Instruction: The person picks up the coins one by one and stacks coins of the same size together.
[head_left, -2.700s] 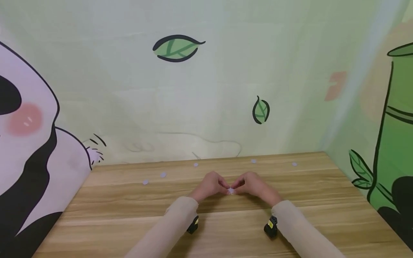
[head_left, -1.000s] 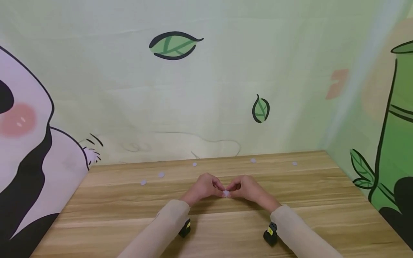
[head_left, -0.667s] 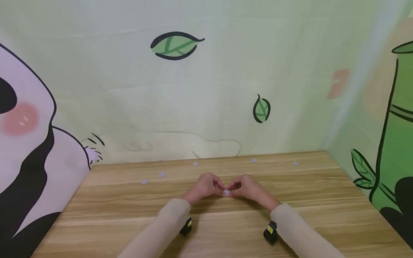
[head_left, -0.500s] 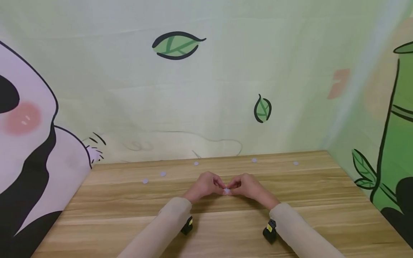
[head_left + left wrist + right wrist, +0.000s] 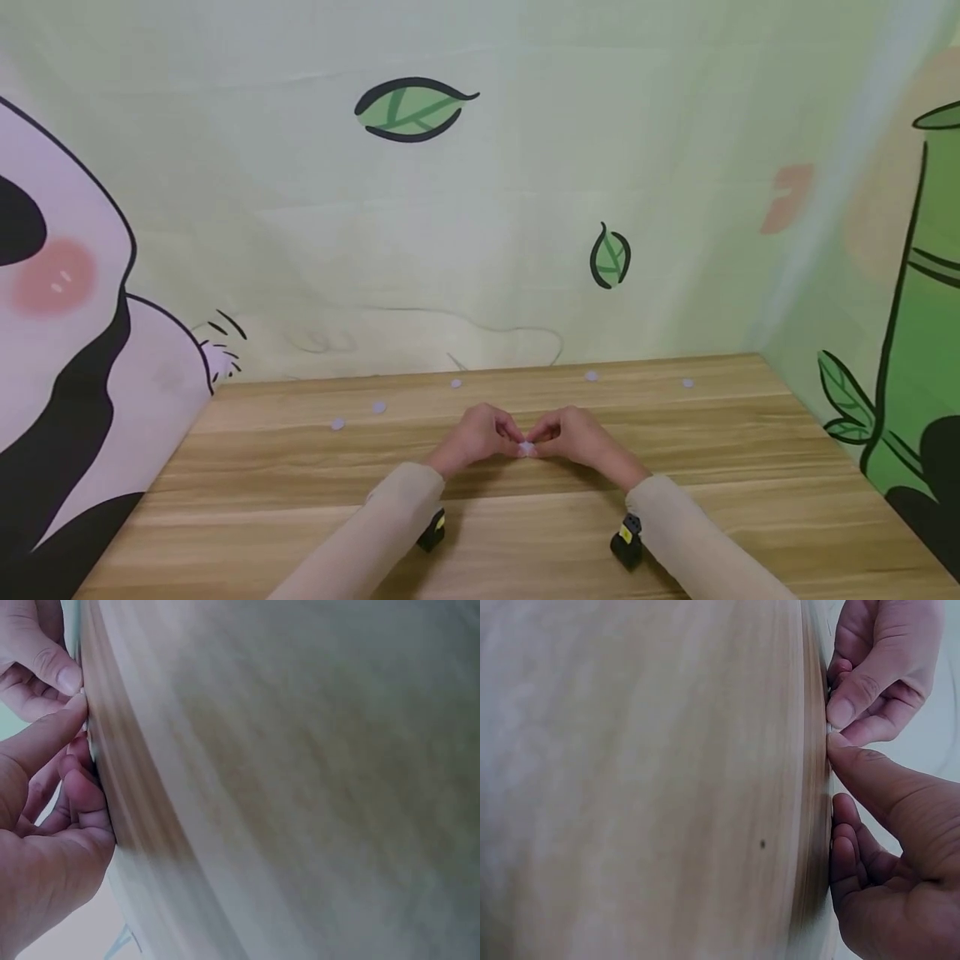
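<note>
Pinched small pale piece thumb-to-finger with left hand and right hand, both nearly closed, at wooden table.

You've got the pale piece partly covered by your left hand and right hand; its outline is too small to tell. Pale discs beyond your hands: too tiny for surface detail. Tabletop beside your left hand is blurred in left wrist view. Sleeves behind your hands get cut by the head view's bottom edge.
</note>
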The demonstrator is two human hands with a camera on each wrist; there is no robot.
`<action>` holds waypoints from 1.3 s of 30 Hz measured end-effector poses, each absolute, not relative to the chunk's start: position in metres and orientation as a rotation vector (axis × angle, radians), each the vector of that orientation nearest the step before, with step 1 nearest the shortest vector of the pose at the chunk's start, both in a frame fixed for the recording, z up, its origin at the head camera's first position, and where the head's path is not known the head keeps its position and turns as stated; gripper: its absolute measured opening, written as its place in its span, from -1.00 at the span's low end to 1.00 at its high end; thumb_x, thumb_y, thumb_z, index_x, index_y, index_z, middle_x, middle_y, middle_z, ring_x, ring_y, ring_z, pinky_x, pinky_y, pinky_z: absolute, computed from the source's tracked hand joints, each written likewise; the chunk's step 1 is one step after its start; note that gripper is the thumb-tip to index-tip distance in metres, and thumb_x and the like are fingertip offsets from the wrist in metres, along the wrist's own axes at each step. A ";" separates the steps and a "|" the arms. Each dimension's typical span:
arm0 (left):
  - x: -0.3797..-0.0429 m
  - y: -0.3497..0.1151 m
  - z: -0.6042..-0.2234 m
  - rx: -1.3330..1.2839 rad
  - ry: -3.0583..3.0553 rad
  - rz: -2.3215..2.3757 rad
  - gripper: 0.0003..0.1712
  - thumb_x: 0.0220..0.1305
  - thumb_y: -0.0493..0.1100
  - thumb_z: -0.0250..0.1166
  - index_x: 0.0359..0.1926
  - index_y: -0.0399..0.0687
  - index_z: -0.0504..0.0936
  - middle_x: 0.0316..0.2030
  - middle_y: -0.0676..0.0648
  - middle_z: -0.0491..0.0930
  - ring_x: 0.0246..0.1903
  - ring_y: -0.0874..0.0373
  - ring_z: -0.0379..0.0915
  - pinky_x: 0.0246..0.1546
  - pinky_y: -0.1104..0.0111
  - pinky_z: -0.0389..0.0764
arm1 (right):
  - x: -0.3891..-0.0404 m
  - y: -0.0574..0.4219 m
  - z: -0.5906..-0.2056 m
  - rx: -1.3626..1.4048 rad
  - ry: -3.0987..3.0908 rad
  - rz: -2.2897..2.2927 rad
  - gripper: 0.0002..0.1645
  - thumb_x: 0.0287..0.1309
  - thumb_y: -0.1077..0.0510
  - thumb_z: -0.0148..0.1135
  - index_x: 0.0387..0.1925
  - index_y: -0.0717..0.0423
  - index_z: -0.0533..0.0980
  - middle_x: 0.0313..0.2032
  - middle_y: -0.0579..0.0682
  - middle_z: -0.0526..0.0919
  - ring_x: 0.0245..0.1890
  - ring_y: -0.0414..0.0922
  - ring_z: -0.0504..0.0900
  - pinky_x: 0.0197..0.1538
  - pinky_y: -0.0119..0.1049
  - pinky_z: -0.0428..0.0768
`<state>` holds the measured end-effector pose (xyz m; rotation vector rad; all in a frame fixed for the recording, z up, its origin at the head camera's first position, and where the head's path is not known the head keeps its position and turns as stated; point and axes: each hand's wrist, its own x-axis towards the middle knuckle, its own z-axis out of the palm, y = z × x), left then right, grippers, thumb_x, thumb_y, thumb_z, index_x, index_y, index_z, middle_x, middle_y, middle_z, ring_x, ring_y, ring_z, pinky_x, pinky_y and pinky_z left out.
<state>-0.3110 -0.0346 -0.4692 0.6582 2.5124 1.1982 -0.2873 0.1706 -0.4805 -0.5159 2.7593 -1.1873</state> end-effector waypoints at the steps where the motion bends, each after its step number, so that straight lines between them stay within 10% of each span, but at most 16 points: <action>1: -0.311 -0.035 -0.469 0.674 2.499 1.203 -0.90 0.11 -0.27 0.56 -0.33 -0.16 0.81 -0.45 0.02 0.71 -0.42 0.28 0.40 -0.39 0.47 0.43 | -0.287 0.170 -0.481 -0.517 2.761 -1.186 -0.85 0.11 0.12 0.54 -0.26 0.04 0.77 -0.37 -0.17 0.74 -0.36 -0.26 0.52 -0.25 -0.36 0.50; 18: -0.344 -0.127 -0.447 0.619 2.497 1.367 -0.64 0.42 -0.19 0.31 0.17 -0.21 0.65 -0.17 -0.13 0.68 -0.21 0.09 0.55 -0.15 0.23 0.61 | -0.286 0.170 -0.480 -0.515 2.767 -1.186 -0.85 0.09 0.12 0.55 -0.29 0.06 0.77 -0.40 -0.18 0.70 -0.37 -0.25 0.50 -0.28 -0.38 0.48; 27: -0.365 -0.198 -0.443 0.521 2.595 1.467 -0.59 0.41 -0.21 0.32 0.22 -0.24 0.60 0.18 -0.33 0.58 0.12 -0.07 0.57 0.11 0.19 0.58 | -0.284 0.172 -0.478 -0.515 2.752 -1.199 -0.84 0.08 0.14 0.55 -0.28 0.08 0.76 -0.38 -0.15 0.71 -0.36 -0.25 0.51 -0.27 -0.35 0.50; 39: -0.367 -0.235 -0.457 0.323 2.720 1.358 -0.53 0.40 -0.15 0.34 0.22 -0.33 0.57 0.17 -0.30 0.60 0.17 -0.14 0.49 0.15 0.12 0.50 | -0.283 0.171 -0.476 -0.508 2.759 -1.191 -0.84 0.08 0.13 0.56 -0.29 0.08 0.76 -0.40 -0.16 0.70 -0.38 -0.24 0.50 -0.29 -0.35 0.49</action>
